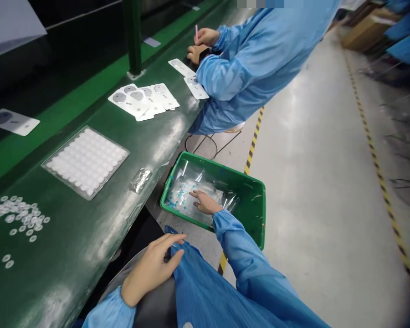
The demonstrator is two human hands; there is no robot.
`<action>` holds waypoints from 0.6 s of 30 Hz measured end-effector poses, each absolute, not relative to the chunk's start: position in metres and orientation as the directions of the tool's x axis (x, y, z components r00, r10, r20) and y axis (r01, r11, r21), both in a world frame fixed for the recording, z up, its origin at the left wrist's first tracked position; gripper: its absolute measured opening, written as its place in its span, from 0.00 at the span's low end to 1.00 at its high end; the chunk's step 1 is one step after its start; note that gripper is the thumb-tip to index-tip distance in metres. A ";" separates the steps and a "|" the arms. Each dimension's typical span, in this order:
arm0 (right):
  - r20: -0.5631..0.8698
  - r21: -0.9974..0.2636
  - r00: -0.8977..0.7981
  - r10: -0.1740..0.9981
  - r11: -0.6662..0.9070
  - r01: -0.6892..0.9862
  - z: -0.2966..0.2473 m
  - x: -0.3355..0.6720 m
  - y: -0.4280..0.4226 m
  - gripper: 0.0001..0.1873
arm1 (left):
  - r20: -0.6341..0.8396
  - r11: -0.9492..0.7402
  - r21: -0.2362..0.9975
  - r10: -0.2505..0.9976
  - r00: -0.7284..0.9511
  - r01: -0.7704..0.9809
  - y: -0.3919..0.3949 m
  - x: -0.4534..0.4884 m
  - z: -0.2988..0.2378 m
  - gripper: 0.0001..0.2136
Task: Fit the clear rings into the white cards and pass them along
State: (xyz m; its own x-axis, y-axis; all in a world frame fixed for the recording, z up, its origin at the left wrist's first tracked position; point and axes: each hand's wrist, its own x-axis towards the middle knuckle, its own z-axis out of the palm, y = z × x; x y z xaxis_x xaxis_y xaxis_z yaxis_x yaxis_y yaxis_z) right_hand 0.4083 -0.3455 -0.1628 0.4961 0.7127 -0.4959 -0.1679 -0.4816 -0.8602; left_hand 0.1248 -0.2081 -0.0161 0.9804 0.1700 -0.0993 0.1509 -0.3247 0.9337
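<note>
I reach my right hand (207, 203) down into the one green bin (251, 214) on the floor beside the bench (78, 237), its fingers extended over a heap of clear plastic bags (179, 197) speckled with blue dots; the bags overlap too much to count, and I cannot tell whether my fingertips touch them. My left hand (152, 266) hovers over my lap, loosely curled around nothing, thumb and fingers apart. On the bench sits one clear tray (89, 196) of white round pieces (85, 159), set in close rows, and at its left several dozen small translucent rings (18, 212) lie in a loose pile too crowded for an exact figure, with two rings (7, 261) well apart from it at the near side. One shiny crumpled patch (140, 180) marks the bench edge. Beyond the tray, at least five white cards (146, 102) printed with grey discs overlap in a fan; two more cards (196, 88) lie by the sleeve of one co-worker (246, 77) in blue, who holds one pink stick (196, 34) upright, and a single card (13, 121) rests at far left. Two yellow-and-black stripes (254, 141) cross the grey floor.
</note>
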 end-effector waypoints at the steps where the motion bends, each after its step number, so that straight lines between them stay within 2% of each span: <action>1: -0.488 -0.869 0.492 0.722 -0.453 -0.198 -0.158 0.409 -0.350 0.30 | -0.085 -0.340 0.930 0.163 0.983 0.137 -0.209 0.139 -0.025 0.13; 6: -0.462 -0.874 0.473 0.750 -0.294 -0.387 -0.141 0.396 -0.363 0.47 | 0.035 -0.554 0.827 0.224 0.974 0.098 -0.228 0.200 -0.060 0.18; 8: -0.452 -0.869 0.478 0.753 -0.251 -0.426 -0.139 0.387 -0.360 0.51 | 0.064 -0.645 0.763 0.142 0.988 0.043 -0.242 0.230 -0.069 0.23; 11: -0.422 -0.877 0.493 0.761 -0.205 -0.434 -0.134 0.376 -0.361 0.53 | -0.046 -0.554 0.832 -0.028 0.999 0.023 -0.251 0.277 -0.081 0.28; 12: -0.415 -0.878 0.497 0.762 -0.193 -0.438 -0.130 0.374 -0.366 0.53 | -0.116 -0.491 0.867 -0.025 0.993 0.089 -0.248 0.289 -0.086 0.27; 14: -0.380 -0.893 0.509 0.772 -0.164 -0.418 -0.121 0.372 -0.380 0.54 | -0.274 -0.361 0.888 0.082 0.958 0.284 -0.235 0.308 -0.097 0.24; 15: -0.338 -0.922 0.533 0.776 -0.159 -0.354 -0.117 0.371 -0.388 0.53 | -0.334 -0.297 0.882 0.150 0.930 0.365 -0.228 0.314 -0.102 0.23; 16: -0.278 -0.959 0.578 0.767 -0.188 -0.212 -0.114 0.370 -0.395 0.51 | -0.379 -0.229 0.878 0.204 0.903 0.420 -0.222 0.319 -0.106 0.23; 17: -0.201 -0.968 0.630 0.750 -0.251 -0.010 -0.112 0.369 -0.399 0.49 | -0.424 -0.136 0.876 0.240 0.873 0.463 -0.217 0.324 -0.108 0.24; 18: -0.116 -0.920 0.671 0.733 -0.334 0.206 -0.113 0.367 -0.400 0.45 | -0.463 -0.035 0.873 0.258 0.848 0.487 -0.215 0.328 -0.109 0.26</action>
State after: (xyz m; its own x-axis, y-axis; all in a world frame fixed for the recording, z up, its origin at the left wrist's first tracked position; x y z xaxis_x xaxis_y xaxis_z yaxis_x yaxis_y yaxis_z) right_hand 0.3666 -0.4005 -0.1128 0.6708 0.7325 -0.1158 0.2060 -0.3341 -0.9198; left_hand 0.3277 -0.2152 -0.1088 0.8481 0.2581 -0.4627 0.4868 -0.0346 0.8728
